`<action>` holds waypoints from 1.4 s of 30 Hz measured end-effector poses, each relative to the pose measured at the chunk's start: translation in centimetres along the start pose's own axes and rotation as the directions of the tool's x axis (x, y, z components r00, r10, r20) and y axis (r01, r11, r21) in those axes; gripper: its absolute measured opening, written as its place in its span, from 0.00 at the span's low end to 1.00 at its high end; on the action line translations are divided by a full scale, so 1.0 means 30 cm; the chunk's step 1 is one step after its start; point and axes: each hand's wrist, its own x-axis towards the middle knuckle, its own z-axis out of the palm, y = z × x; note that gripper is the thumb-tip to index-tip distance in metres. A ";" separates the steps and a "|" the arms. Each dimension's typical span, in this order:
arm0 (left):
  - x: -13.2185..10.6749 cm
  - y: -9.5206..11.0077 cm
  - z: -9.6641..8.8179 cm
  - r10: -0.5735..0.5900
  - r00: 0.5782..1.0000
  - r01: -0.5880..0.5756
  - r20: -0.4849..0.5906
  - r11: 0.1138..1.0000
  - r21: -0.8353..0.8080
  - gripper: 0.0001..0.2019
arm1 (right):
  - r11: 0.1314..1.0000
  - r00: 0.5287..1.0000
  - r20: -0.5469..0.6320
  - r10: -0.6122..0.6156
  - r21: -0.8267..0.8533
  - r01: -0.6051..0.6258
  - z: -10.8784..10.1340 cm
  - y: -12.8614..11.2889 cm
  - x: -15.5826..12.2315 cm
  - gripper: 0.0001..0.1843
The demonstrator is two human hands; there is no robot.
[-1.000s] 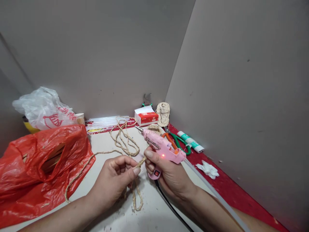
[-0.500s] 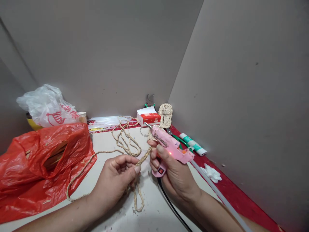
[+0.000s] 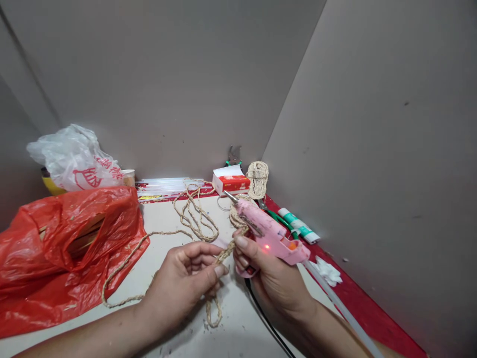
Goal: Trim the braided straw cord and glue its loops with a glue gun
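Note:
A pink hot glue gun (image 3: pixel 263 219) with a lit red light is gripped in my right hand (image 3: pixel 270 268); its nozzle points up and left, and a long glue stick (image 3: pixel 341 308) trails from its rear. My left hand (image 3: pixel 196 273) pinches a braided straw rope (image 3: pixel 228 250) between thumb and fingers. The rope's upper part reaches my right fingertips, which also seem to touch it. A loop of rope hangs below my left fingers. More rope lies in loose loops (image 3: pixel 199 219) on the white board (image 3: pixel 160 216) behind. Some coiled rope behind the glue gun is partly hidden.
To the left lies a red plastic bag (image 3: pixel 112 248) with flat brown strips inside, a white plastic bag (image 3: pixel 74 159) behind it. Along the back are clear glue sticks (image 3: pixel 167 185), a red-and-white box (image 3: pixel 233 185) and a straw bundle (image 3: pixel 258 179). Green-handled scissors (image 3: pixel 278 217) and crumpled tissue (image 3: pixel 328 271) lie right.
Both hands have shifted slightly right and down with the glue gun and rope. The view has turned a little. The right hand now covers more of the gun's switch.

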 end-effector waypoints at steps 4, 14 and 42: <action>0.004 0.006 0.003 -0.074 0.997 0.074 -0.007 0.995 -0.070 0.16 | 0.996 0.998 -0.028 0.062 0.063 -0.060 0.007 -0.028 0.010 0.15; 0.007 0.015 -0.009 -0.129 0.991 0.132 0.034 0.987 -0.089 0.14 | 0.995 0.995 -0.072 0.066 0.075 -0.061 0.009 -0.036 0.018 0.17; 0.064 0.079 -0.085 -0.073 0.997 0.060 -0.031 0.953 -0.297 0.09 | 0.998 0.989 -0.132 -0.061 -0.037 0.057 -0.003 -0.055 -0.006 0.15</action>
